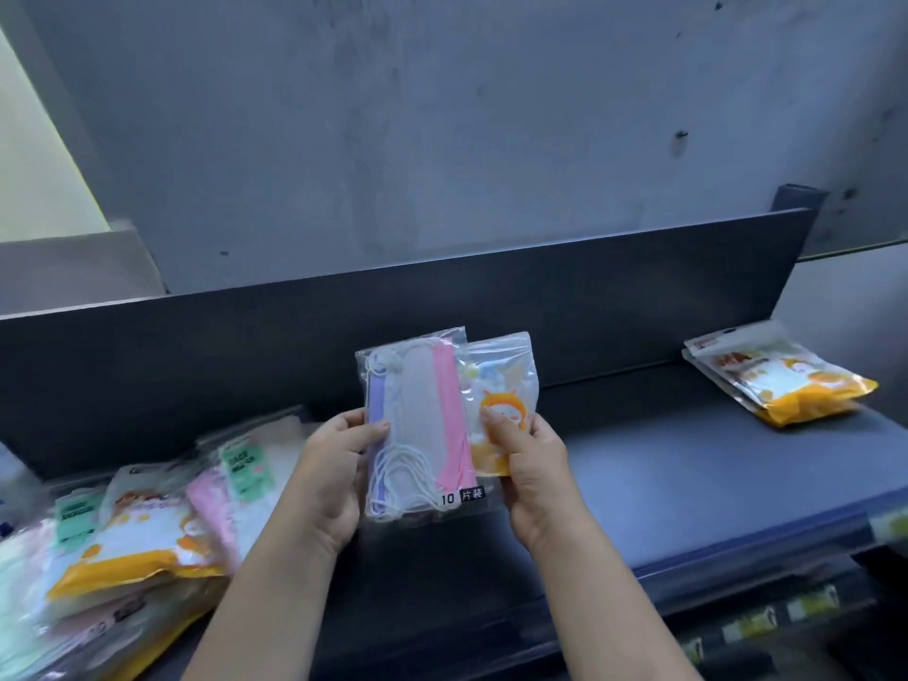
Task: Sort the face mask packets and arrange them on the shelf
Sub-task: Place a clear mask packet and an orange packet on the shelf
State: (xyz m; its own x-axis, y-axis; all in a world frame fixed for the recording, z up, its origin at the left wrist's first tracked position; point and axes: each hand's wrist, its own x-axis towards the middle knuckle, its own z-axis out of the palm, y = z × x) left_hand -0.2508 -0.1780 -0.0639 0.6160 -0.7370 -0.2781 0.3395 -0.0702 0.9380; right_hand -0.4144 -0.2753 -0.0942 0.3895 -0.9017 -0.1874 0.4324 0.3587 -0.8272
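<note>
Nearest me are my two forearms, reaching up from the bottom edge over the shelf's (663, 464) front edge. My left hand (330, 476) is closed on the left side of a clear packet (417, 425) of pastel masks, thumb laid across its front, fingers behind it. My right hand (533, 476) grips an orange packet (501, 400) with a cartoon print, thumb pressed on its face; this packet sits just behind and to the right of the clear one, overlapping its right edge. I hold both packets upright above the middle of the shelf, clear of its surface, in front of the dark back panel (196, 356). At the shelf's left end a loose pile (127, 533) of mixed packets lies close beside my left wrist, orange, pink and green-labelled ones overlapping. At the far right end, well apart from my hands, a small stack (781, 380) of orange packets lies flat near the back panel.
</note>
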